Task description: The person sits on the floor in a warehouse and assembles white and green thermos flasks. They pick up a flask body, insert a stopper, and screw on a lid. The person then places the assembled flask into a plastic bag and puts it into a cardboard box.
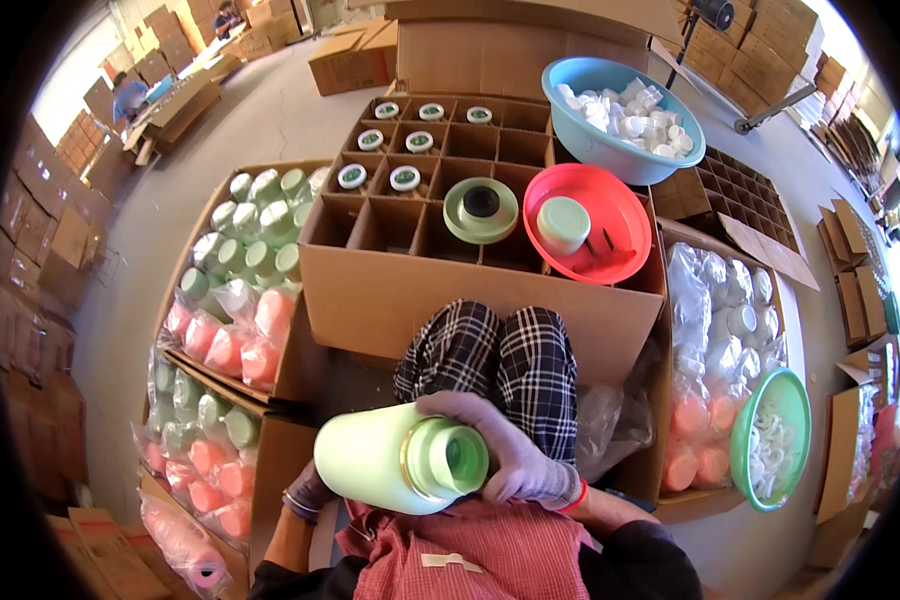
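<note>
A pale green bottle (370, 460) lies sideways above my lap, its uncapped mouth facing right and toward me. A thin gold-coloured ring circles its neck. My left hand (310, 488), in a dark glove, grips the bottle's base end; the bottle hides most of its fingers. With its fingers over the shoulder and its palm by the neck, my right hand (520, 455), in a greyish purple glove, holds the other end. Ahead stands a divided carton (470, 290), with several white-and-green bottle tops (405, 179) showing in its cells.
On the carton rest a green dish-like part (463, 228) with a black centre, a red basin (625, 205) holding a pale green cup (563, 225), and a blue basin (560, 110) of white caps. Bagged bottles (232, 255) fill boxes at left. A green basin (802, 420) holds white rings.
</note>
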`<control>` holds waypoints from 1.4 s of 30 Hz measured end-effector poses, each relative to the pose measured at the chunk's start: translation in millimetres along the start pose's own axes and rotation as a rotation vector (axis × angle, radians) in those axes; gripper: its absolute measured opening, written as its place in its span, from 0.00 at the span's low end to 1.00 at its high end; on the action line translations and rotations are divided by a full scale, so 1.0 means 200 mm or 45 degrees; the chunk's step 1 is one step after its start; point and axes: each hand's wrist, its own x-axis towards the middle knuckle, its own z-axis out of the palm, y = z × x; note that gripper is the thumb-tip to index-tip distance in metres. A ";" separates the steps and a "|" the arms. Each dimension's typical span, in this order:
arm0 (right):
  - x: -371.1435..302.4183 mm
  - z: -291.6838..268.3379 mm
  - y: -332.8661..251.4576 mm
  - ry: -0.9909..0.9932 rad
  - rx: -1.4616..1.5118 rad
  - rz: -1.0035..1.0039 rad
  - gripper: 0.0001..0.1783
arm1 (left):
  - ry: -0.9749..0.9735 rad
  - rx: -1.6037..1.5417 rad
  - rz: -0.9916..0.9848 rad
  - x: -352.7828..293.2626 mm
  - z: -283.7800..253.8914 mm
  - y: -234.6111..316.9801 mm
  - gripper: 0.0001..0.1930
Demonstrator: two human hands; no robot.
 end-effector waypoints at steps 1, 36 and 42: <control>0.08 -0.06 0.03 -0.092 -0.743 -0.369 0.55 | -0.027 -0.098 -0.017 0.02 0.01 0.02 0.29; 0.97 -1.55 -0.21 -0.058 -2.294 -0.220 0.34 | -1.024 1.054 0.385 1.03 0.35 0.75 0.24; 0.92 -0.88 -0.31 0.098 -1.952 -0.543 0.24 | 0.428 -0.964 0.030 1.11 0.03 0.57 0.33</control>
